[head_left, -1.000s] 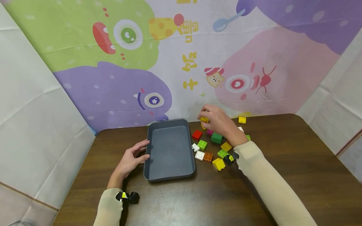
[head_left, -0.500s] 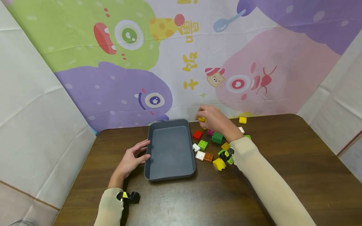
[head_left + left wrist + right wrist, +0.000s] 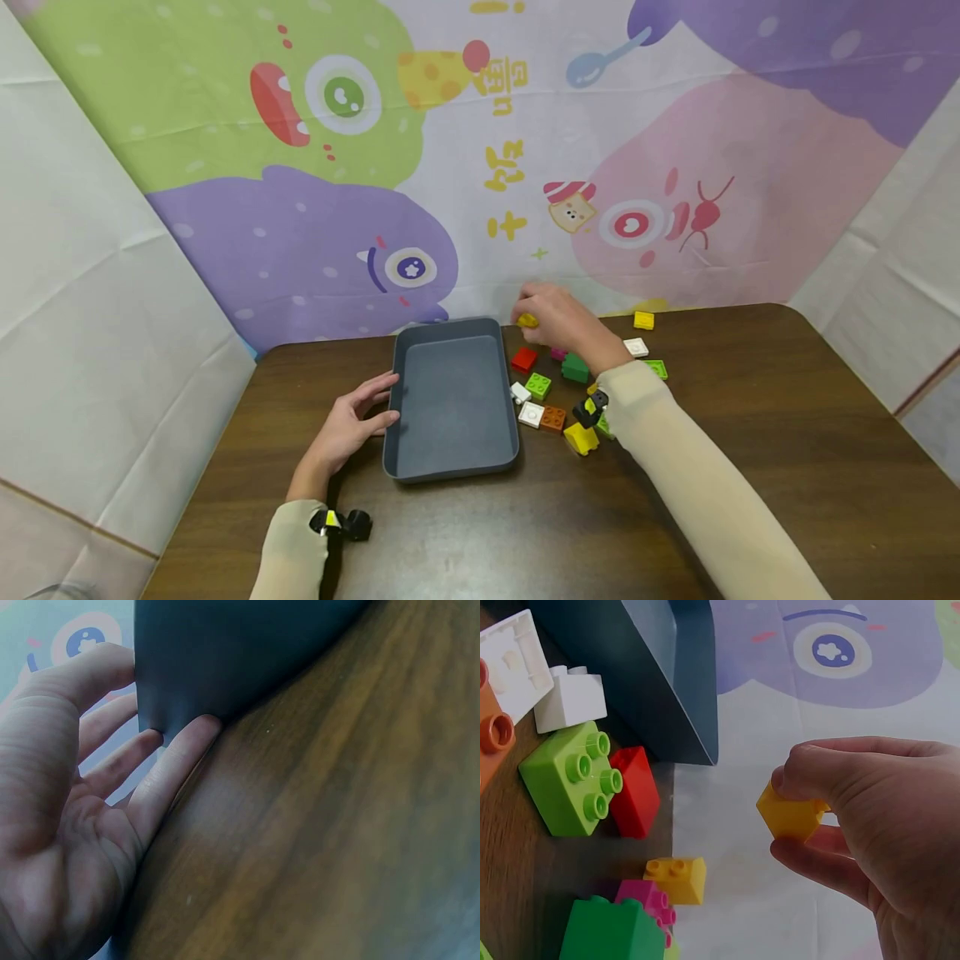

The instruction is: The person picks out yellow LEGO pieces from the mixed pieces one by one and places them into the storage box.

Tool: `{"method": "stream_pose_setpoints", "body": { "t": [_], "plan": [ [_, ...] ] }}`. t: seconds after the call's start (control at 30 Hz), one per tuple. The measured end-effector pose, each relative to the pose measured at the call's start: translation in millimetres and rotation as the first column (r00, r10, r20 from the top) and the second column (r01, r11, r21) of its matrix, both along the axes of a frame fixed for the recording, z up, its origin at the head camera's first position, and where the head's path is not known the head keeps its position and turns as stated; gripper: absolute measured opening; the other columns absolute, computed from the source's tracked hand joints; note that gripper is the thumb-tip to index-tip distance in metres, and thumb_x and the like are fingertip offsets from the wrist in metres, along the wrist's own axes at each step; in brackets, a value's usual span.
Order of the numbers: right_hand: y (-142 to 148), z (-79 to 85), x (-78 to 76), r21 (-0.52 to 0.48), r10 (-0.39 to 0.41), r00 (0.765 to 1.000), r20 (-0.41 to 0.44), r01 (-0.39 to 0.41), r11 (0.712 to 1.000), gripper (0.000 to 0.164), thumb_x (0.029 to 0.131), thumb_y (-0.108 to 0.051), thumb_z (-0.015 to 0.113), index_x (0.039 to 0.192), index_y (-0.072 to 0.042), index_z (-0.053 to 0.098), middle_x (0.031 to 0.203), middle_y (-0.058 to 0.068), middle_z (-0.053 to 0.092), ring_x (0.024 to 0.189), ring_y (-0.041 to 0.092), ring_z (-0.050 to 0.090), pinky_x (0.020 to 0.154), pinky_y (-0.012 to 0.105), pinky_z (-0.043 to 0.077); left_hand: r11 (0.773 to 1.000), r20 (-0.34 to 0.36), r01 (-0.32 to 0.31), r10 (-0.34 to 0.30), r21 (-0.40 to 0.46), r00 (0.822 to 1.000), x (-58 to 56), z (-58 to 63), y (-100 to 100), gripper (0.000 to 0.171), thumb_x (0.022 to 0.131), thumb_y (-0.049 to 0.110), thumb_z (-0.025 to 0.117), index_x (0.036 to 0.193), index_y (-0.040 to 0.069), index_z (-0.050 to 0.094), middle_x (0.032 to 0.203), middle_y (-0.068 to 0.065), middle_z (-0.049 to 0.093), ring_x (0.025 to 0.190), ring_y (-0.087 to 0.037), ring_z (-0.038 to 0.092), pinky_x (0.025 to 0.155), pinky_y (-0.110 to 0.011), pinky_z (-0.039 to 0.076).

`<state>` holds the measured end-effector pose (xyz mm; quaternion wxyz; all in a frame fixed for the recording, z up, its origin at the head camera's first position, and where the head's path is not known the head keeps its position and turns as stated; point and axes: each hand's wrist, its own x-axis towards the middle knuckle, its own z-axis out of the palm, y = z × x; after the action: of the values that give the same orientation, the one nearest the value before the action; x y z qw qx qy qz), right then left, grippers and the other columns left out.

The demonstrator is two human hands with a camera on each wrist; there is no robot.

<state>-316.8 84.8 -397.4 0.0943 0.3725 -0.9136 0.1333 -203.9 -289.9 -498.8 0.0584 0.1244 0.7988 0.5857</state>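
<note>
A yellow toy building block [image 3: 791, 814] is pinched between the thumb and fingers of my right hand [image 3: 564, 321], raised just beyond the far right corner of the grey tray [image 3: 452, 408]. My left hand [image 3: 347, 427] rests at the tray's left side; its extended fingertips touch the outer wall, as the left wrist view also shows. Inside the tray nothing lies. Beneath my right hand in the right wrist view are another yellow block [image 3: 681, 880], a magenta block [image 3: 646, 897] and a dark green block [image 3: 607, 930]. My right palm and wrist hide part of the pile in the head view.
Right of the tray lie a red block [image 3: 524, 359], a lime block [image 3: 537, 385], a white block [image 3: 532, 414], a brown block [image 3: 552, 418] and a yellow block [image 3: 581, 437]. Another yellow block [image 3: 643, 320] sits by the back edge. A printed cloth [image 3: 480, 275] hangs behind the table.
My right hand has shifted left towards the tray, carrying the yellow block away from the pile and uncovering a white block at the right. My left hand and the tray stay put.
</note>
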Motion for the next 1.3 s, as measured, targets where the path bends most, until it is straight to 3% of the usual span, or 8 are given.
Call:
{"method": "stream_pose_setpoints", "body": {
  "t": [0.7,1.3],
  "plan": [
    [-33,0.1,1.7,0.072,0.061,0.997,-0.053,-0.057,0.996,0.012,0.086,-0.014,0.077,0.098,-0.014,0.079,0.099,0.005,0.066,0.09,0.024,0.063,0.085,0.04,0.056,1.0,-0.008,-0.002,0.002,0.002,1.0,-0.6,-0.6,0,0.063,0.093,0.016,0.072,0.15,0.009,0.046,0.161,-0.012,0.036,0.138,-0.043,0.041,0.077,-0.029,0.061],
    [-55,-3.8,2.6,0.104,0.046,0.999,-0.002,-0.045,0.994,0.016,0.086,-0.015,0.077,0.101,-0.015,0.079,0.099,0.003,0.064,0.091,0.021,0.061,0.084,0.037,0.056,1.0,-0.001,-0.007,0.007,0.005,1.0,0.4,2.0,2,0.063,0.092,0.016,0.072,0.15,0.009,0.046,0.161,-0.01,0.036,0.138,-0.041,0.042,0.076,-0.029,0.06]
  ]
}}
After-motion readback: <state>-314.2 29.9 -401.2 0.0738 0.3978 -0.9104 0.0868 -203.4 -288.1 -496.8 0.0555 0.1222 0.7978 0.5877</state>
